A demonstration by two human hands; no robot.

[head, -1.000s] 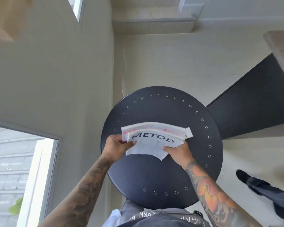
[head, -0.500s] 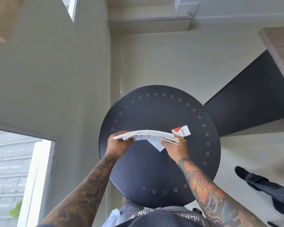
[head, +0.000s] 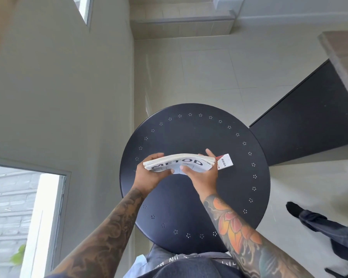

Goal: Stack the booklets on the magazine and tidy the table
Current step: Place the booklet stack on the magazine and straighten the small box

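My left hand (head: 149,175) is clamped on the left end of the stack of booklets (head: 179,163), thumb on top and fingers curled beneath, holding it just above the middle of the round black worktop (head: 189,207). A second ago the stack sat tilted toward me with its METOD cover showing in full; then I tipped it edge-on; now it has come back closer to level, sagging a little at both ends, with the cover lettering readable again along the near side. The loose corner that hung out under the pile half a second ago is drawn in, so the edges look better squared.

My right hand (head: 199,177) grips the right end, thumb over the cover and fingers wrapped round the far side, so both hands are closed on the same bundle. I cannot pick out the magazine within it from here.

Just beyond my right hand, toward the worktop's right edge, the small white and red card marked VESS (head: 225,161) pokes out. I cannot tell whether it lies on the worktop or is tucked in the pile. I judge the stacking nearly finished: what remains is setting the pile down flat and dealing with that card.
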